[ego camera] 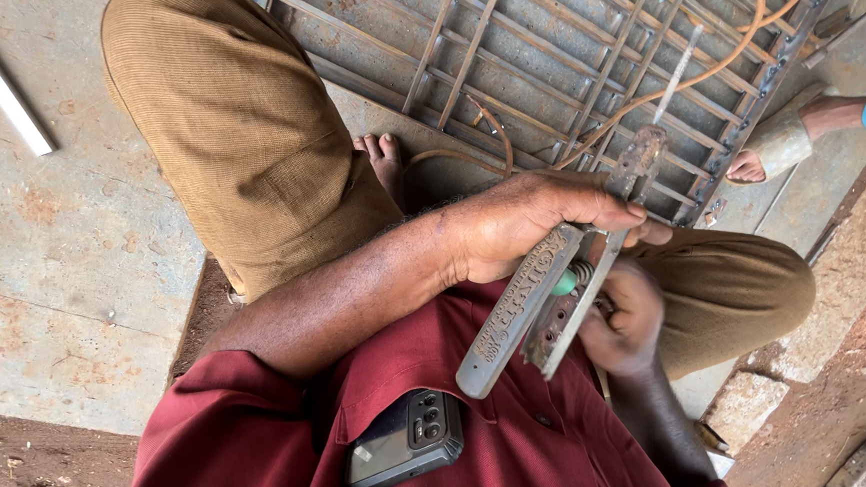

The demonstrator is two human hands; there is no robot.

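Observation:
My left hand (537, 222) is wrapped around a grey metal welding electrode holder (517, 314), which has two long lever arms and a green part at the hinge. A thin welding rod (678, 73) sticks out of its rusty jaw (638, 161) toward the grille. Below the holder, my right hand (626, 324) has its fingers curled at the tool's lower arm, near the hinge. Both hands are in front of my chest, between my bent knees in brown trousers (235, 125).
A rusty metal bar grille (541, 46) lies on the concrete floor, an orange cable (732, 50) looping over it. Another person's sandalled foot (777, 142) stands at the grille's right edge. My bare toes (385, 156) touch the grille. A phone (405, 441) sits in my shirt pocket.

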